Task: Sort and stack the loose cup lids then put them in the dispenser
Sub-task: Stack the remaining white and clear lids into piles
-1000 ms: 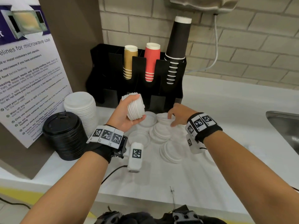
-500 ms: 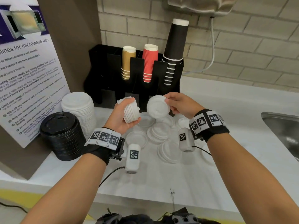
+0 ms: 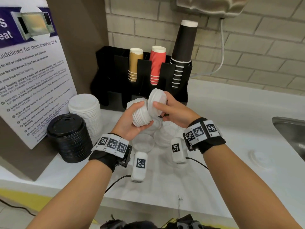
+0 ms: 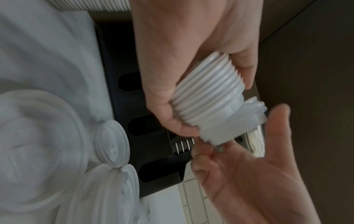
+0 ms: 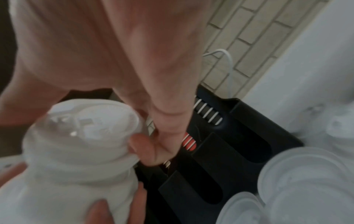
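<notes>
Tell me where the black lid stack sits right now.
In the head view, the black lid stack stands on the counter's left side, against the white lid stack and before the microwave sign.

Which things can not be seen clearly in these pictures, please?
- Loose lids on the counter, head view: hands cover many, so no count.
- Single lid, right wrist view: blurred; whether it is seated on the lid stack is unclear.
- Dispenser slots, head view: dark inside.

White lid stack (image 3: pixel 140 114) held tilted, single lid (image 3: pixel 156 103) at its end; loose lids (image 3: pixel 143 142) on counter (image 3: pixel 231 146) before black dispenser (image 3: pixel 115 76).
</notes>
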Motion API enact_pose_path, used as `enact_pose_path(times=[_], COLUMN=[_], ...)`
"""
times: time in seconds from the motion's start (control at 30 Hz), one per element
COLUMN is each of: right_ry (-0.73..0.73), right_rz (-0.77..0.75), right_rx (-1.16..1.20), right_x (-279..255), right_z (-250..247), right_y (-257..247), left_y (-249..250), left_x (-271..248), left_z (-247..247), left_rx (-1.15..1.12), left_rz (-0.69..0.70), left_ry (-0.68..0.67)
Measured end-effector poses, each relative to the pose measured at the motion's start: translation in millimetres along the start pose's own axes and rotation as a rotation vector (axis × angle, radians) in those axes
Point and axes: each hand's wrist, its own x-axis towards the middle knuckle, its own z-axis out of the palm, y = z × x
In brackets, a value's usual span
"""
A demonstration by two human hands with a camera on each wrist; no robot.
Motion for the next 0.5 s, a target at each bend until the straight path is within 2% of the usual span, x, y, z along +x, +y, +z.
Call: enact_pose_path(times=[0.17,0.33,0.5], right_ry=[0.086,0.005,-0.036], right_rz=[-0.079,-0.108,-0.121], right_rx=[-0.066,-0.049,-0.089], right_x=[0.5,-6.6,-8.9], right_z=[4.0,-0.8,-3.3], right_y=[-1.2,-2.8,-6.4], left_y=[3.1,10.1,11.4], left_x=[-3.2,-4.8,-5.2], left_z=[-0.5,-1.6,5.1], left_rx=[0.033,0.077,0.226], left_rz=[0.024,0.012,-0.014], left_ry=[0.046,0.023,-0.003])
